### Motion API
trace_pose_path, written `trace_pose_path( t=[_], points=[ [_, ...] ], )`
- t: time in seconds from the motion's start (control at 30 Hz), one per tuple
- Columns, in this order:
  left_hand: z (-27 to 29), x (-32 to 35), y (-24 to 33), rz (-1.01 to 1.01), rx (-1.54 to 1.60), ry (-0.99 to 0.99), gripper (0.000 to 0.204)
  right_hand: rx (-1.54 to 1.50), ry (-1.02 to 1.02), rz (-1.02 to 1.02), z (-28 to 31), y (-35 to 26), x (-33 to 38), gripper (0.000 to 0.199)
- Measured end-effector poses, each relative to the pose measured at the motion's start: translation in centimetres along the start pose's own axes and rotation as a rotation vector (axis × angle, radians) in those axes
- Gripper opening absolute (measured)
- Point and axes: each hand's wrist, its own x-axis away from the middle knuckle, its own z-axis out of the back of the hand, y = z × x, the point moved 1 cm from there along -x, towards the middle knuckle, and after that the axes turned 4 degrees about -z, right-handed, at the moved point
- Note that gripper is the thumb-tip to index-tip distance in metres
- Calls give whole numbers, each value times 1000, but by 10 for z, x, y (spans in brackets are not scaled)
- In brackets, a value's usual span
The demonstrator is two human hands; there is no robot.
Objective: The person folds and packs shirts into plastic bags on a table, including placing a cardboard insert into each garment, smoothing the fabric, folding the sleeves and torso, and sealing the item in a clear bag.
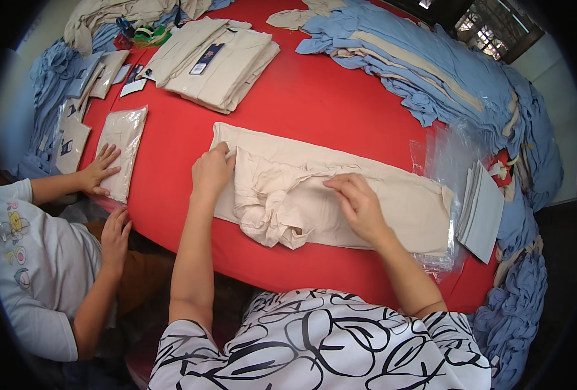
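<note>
A beige cloth garment (392, 188) lies in a long folded strip across the red table in front of me. Part of it is bunched into a crumpled heap (272, 208) left of the middle. At the strip's left end, my left hand (211, 170) is closed on the folded edge, its fingertips partly hidden. My right hand (360, 207) is over the middle of the strip, fingers bent and pinching the cloth's upper fold beside the heap. Clear plastic bags (454, 156) lie at the strip's right end.
The red tablecloth (340, 97) carries folded beige garments (230, 68) with a tag, and layered blue and beige cloth (418, 62). White sheets (482, 211) stand at the right. Left, a co-worker's hand (103, 170) rests on a bagged beige garment (126, 146); a tape dispenser (150, 36) sits behind.
</note>
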Motion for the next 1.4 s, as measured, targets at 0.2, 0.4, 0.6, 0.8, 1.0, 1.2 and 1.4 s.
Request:
trace_pose_path(
  t=[0.2, 0.4, 0.6, 0.8, 1.0, 1.2, 1.4],
  points=[
    [-20, -5, -8, -513, 288, 101, 21, -1, -238, -233, -55, -38, 8, 39],
    [-34, -18, -33, 10, 810, 132, 17, -449, -18, -368, -24, -19, -7, 32],
    [-33, -21, -18, -44, 735, 137, 18, -306, -2, -427, -19, 7, 11, 36],
    [-42, -23, -19, -102, 583, 227, 16, -302, 44, -259, -19, -15, 9, 27],
    [-30, -5, 5, -271, 195, 562, 26, -123, 20, -425, -48, -9, 38, 26],
    [-18, 49, 48, 1, 241, 251, 36, 65, 284, -270, -49, -6, 39, 24],
    [-9, 24, 41, -224, 425, 428, 25, -276, 224, -413, -54, -26, 36, 19]
  ],
)
